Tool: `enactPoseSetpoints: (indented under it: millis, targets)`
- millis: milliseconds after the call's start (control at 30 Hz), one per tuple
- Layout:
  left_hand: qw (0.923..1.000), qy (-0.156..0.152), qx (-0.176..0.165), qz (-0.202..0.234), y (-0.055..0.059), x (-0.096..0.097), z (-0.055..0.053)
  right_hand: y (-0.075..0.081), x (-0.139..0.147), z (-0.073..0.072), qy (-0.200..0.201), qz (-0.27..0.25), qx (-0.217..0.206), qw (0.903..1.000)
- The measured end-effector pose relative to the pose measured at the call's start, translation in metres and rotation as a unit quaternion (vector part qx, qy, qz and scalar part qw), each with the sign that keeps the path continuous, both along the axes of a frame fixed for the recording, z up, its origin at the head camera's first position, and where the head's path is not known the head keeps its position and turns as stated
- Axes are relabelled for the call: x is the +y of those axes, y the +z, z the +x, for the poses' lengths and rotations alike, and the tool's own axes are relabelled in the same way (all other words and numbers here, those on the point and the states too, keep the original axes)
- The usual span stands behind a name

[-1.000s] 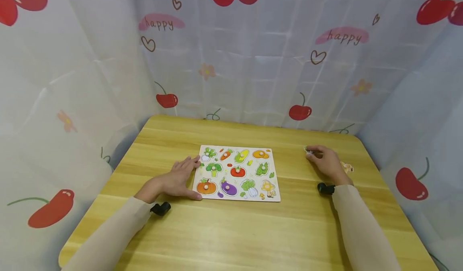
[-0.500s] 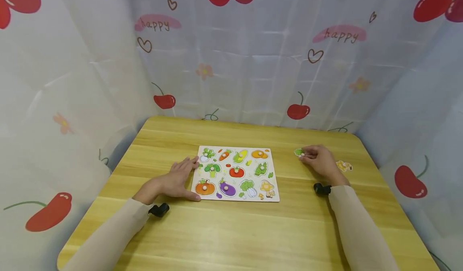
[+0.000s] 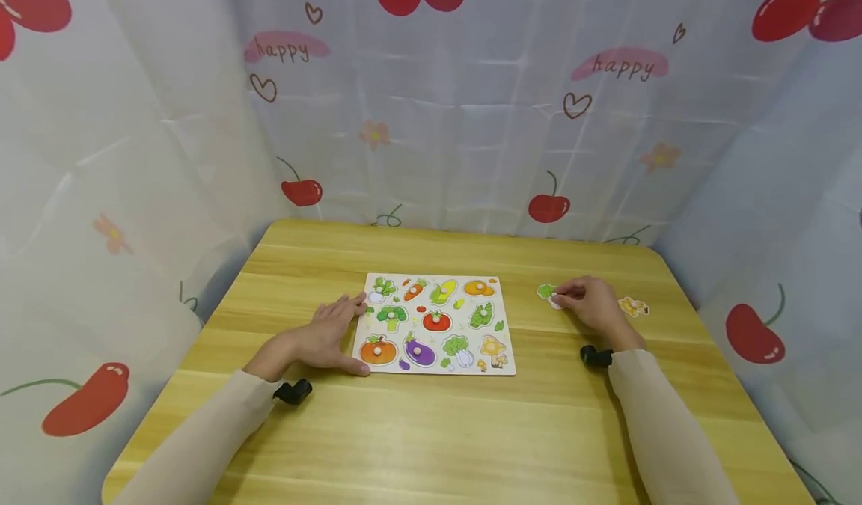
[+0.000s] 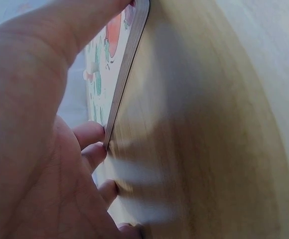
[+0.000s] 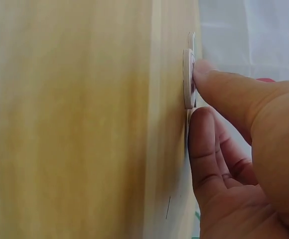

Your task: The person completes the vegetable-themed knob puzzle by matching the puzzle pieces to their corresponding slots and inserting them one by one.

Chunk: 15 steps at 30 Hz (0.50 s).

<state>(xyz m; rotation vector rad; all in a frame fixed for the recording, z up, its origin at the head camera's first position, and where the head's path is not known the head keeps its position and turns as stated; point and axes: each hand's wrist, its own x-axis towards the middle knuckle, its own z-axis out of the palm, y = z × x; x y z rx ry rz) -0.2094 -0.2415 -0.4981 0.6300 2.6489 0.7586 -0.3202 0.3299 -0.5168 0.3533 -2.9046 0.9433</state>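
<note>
A wooden vegetable peg puzzle board (image 3: 460, 322) lies flat mid-table. Knobbed pieces such as a tomato (image 3: 437, 322), an eggplant (image 3: 420, 353) and a pumpkin (image 3: 378, 352) sit in it. Its bok choy and mushroom pictures at the lower right show no knobs. My left hand (image 3: 322, 340) spreads along the board's left side, thumb and fingertips at the edge. Right of the board, my right hand (image 3: 594, 307) pinches the green-and-white bok choy puzzle piece (image 3: 546, 292) between thumb and fingers, close over the table; the wrist view shows this piece (image 5: 188, 82) edge-on.
A yellow mushroom puzzle piece (image 3: 633, 307) lies on the wooden table (image 3: 431, 430), just right of my right hand. Curtains (image 3: 431, 153) printed with cherries hang behind the table and along both sides.
My right hand has shifted left and slightly nearer with the bok choy piece, which now shows more beyond the fingertips. The left hand keeps its place at the board. The head view drifts slightly.
</note>
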Motion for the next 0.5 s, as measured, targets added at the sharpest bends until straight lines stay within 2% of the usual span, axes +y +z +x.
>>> enactPoseSetpoints:
  millis: [500]
  targets:
    - [0.9999, -0.001, 0.000, -0.011, -0.0015, -0.0004, 0.0005, 0.0014, -0.0075, 0.0100, 0.015, 0.003, 0.012, 0.9998]
